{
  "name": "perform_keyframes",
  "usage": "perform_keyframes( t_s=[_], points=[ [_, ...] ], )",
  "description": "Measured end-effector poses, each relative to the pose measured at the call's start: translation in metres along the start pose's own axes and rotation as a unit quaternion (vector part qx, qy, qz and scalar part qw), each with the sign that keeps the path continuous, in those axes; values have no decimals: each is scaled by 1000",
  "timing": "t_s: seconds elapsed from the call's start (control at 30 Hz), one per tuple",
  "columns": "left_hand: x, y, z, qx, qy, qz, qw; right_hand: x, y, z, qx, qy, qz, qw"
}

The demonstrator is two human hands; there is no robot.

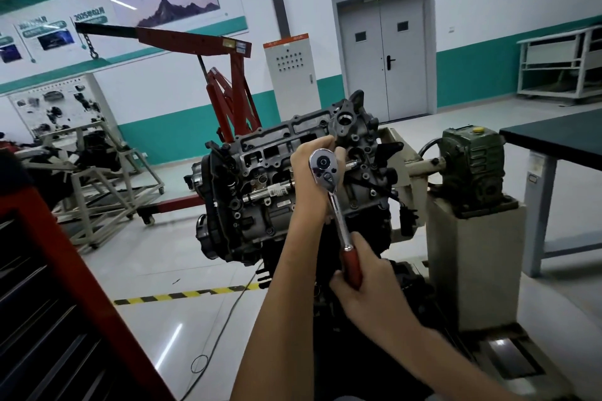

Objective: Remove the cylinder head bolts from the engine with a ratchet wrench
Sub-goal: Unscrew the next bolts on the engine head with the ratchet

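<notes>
Engine (286, 172) sits at centre frame, top face tilted toward you. Ratchet wrench (336, 205) lies across it, with its chrome head at centre and its red handle running toward lower right. Your left hand (309, 179) curls its fingers round the back of the chrome head. Your right hand (368, 290) wraps its fingers round the red handle. The bolt is hidden behind your left hand. A red hoist (228, 81) stands at upper left.

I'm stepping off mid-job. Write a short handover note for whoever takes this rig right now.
Left hand: holds the ratchet wrench at its head, against the top of the engine.
Right hand: grips the wrench's red handle.
Done: cannot tell how many head bolts are out; the socket end is hidden.
Left: loosen this bolt, then check the others.
</notes>
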State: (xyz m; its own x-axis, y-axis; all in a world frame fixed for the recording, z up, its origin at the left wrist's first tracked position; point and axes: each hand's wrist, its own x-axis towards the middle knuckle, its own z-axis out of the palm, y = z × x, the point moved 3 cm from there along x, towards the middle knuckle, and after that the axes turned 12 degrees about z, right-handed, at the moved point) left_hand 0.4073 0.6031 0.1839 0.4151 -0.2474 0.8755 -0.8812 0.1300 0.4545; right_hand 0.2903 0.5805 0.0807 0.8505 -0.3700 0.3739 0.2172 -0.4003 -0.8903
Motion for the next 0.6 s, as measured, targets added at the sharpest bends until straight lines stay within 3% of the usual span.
perform_keyframes(
  t_s=[0.07,0.17,0.3,0.4,0.5,0.6],
  points=[
    [1,1,-4,12,-30,1,999,7,-2,-34,-99,-34,-32,994],
    [6,4,-8,22,-97,11,995,36,-14,-95,-275,-89,-91,953],
    [10,3,-6,50,-117,6,992,71,-37,-139,-424,-52,-177,887],
    [6,2,-4,21,-60,-4,998,53,-15,-115,-336,-55,-129,931],
    [5,1,6,12,-44,-20,999,14,5,-62,-158,19,-55,986],
    [9,0,14,-4,-10,-59,998,-5,5,-8,27,44,26,998]
  ],
)
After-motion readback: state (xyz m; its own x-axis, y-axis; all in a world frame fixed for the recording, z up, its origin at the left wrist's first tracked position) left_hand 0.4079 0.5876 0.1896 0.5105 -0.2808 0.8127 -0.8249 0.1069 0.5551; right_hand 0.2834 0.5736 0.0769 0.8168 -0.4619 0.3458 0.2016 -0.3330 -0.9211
